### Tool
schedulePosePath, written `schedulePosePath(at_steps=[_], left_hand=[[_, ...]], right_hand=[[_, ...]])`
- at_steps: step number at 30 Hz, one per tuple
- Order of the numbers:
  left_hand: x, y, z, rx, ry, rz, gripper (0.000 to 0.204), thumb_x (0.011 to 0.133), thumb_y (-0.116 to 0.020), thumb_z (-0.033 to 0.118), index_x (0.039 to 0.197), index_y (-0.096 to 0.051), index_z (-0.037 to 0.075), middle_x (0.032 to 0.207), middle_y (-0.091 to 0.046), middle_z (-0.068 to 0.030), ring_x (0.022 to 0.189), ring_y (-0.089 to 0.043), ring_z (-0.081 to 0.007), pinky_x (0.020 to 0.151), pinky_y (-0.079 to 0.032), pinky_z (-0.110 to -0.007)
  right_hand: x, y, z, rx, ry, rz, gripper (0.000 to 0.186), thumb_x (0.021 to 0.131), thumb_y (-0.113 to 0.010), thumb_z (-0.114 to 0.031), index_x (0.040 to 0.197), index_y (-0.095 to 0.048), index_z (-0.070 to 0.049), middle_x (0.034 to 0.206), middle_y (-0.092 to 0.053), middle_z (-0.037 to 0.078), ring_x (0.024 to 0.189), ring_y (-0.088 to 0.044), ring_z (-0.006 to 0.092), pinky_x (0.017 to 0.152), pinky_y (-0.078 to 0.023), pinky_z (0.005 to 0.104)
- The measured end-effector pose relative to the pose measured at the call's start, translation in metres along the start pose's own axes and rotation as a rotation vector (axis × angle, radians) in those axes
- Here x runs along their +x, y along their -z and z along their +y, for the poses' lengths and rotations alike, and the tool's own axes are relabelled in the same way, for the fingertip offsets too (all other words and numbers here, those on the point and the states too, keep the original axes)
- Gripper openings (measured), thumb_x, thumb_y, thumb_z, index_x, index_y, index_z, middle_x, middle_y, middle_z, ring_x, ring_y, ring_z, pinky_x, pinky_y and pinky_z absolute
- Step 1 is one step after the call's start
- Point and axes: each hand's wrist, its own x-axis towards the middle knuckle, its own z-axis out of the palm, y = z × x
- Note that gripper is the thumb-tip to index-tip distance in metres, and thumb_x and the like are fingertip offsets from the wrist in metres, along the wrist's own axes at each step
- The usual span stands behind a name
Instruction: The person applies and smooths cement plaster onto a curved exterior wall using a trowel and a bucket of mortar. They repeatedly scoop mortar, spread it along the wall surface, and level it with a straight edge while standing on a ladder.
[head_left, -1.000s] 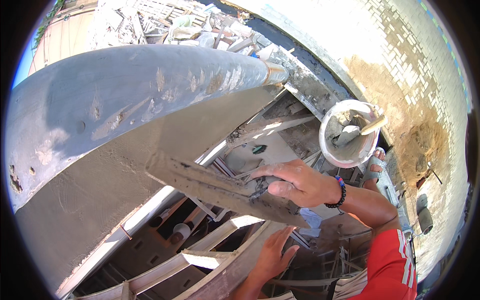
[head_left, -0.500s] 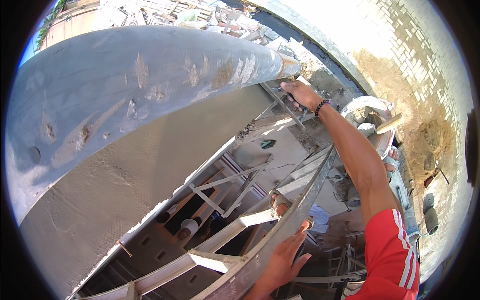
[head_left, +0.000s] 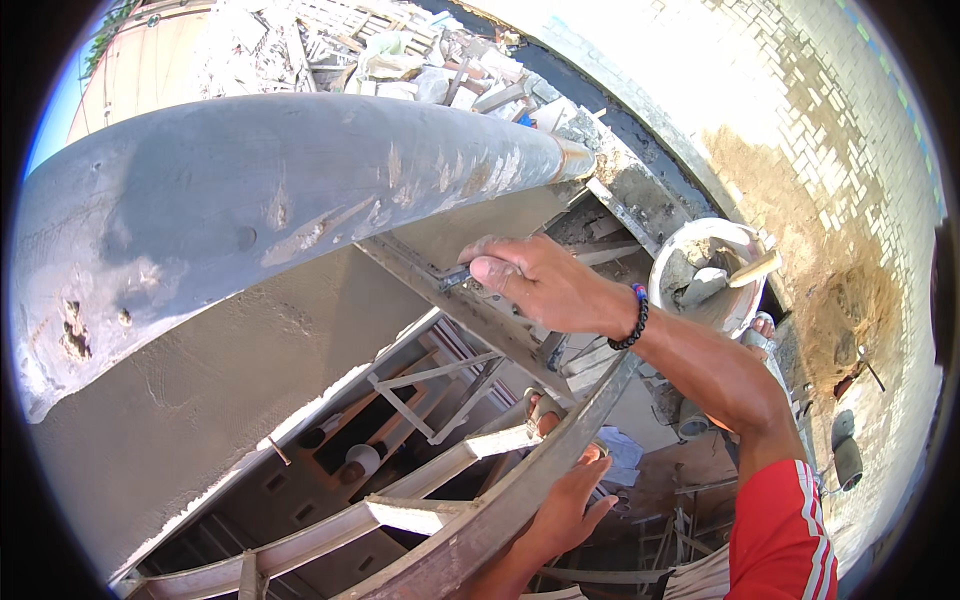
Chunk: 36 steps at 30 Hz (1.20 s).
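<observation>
My right hand (head_left: 535,280) is closed round the handle of a long, narrow plastering float (head_left: 490,322), whose grey-smeared back faces me. One end of the float meets the smooth grey plaster (head_left: 330,300) under the big pipe; the other reaches toward the curved metal rail. Against that rail (head_left: 500,535) is my left hand (head_left: 565,510), fingers stretched out. I cannot tell how firmly it leans there. A dark beaded bracelet (head_left: 637,318) circles my right wrist.
A thick, mortar-spattered grey pipe (head_left: 330,165) crosses the upper left. To the right stands a white bucket (head_left: 660,265) with mortar and a wooden-handled tool (head_left: 755,268). My sandalled foot (head_left: 543,412) is on the scaffold frame (head_left: 420,515), with a drop below. Rubble (head_left: 430,80) lies far off.
My right hand has swung left and nearer with the float, from the far end of the plaster toward its middle. My left hand stays by the rail. The view has shifted slightly.
</observation>
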Motion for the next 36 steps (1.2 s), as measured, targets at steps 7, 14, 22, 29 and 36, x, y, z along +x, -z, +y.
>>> schedulePosePath(at_steps=[7,14,22,29,36], left_hand=[[0.005,0.001,-0.007,0.012,-0.014,-0.007,0.055,0.088,-0.065,0.018,0.135,-0.044,-0.001,0.131,-0.053,-0.0234,0.124,-0.048,-0.0405,0.103,-0.038,-0.045],[-0.001,0.006,-0.007,-0.013,0.012,0.003,0.060,0.087,-0.064,0.013,0.141,-0.040,0.004,0.139,-0.051,-0.0136,0.126,-0.049,-0.0340,0.104,-0.037,-0.042],[0.000,0.014,-0.001,0.004,-0.018,0.041,0.055,0.088,-0.067,0.019,0.134,-0.046,-0.002,0.126,-0.056,-0.0235,0.116,-0.053,-0.0403,0.099,-0.041,-0.045],[-0.002,0.012,0.006,0.017,0.033,0.001,0.061,0.090,-0.063,0.019,0.143,-0.038,0.004,0.139,-0.049,-0.0168,0.123,-0.049,-0.0358,0.104,-0.037,-0.043],[0.001,0.008,-0.004,0.013,0.020,-0.015,0.062,0.090,-0.063,0.018,0.143,-0.037,0.003,0.141,-0.047,-0.0176,0.126,-0.047,-0.0367,0.105,-0.037,-0.043]], right_hand=[[-0.068,-0.002,0.002,0.145,-0.052,-0.098,0.042,0.101,-0.046,-0.034,0.120,-0.059,0.002,0.073,-0.061,0.015,0.062,-0.060,0.0248,0.063,-0.048,0.0360],[-0.031,0.031,0.096,0.313,-0.402,0.174,0.049,0.102,-0.044,-0.042,0.120,-0.055,0.002,0.060,-0.042,-0.002,0.045,-0.045,0.0070,0.040,-0.038,0.0231],[0.034,0.031,0.103,-0.006,-0.534,0.211,0.049,0.100,-0.045,-0.038,0.113,-0.059,0.007,0.066,-0.057,0.010,0.058,-0.061,0.0194,0.051,-0.051,0.0352],[0.034,0.004,0.035,-0.281,-0.217,0.110,0.047,0.100,-0.046,-0.035,0.114,-0.058,0.008,0.105,-0.063,0.029,0.101,-0.059,0.0455,0.090,-0.046,0.0455],[-0.062,-0.004,0.034,0.040,-0.193,0.141,0.045,0.100,-0.046,-0.039,0.116,-0.060,0.001,0.081,-0.061,0.013,0.069,-0.061,0.0263,0.063,-0.047,0.0373]])
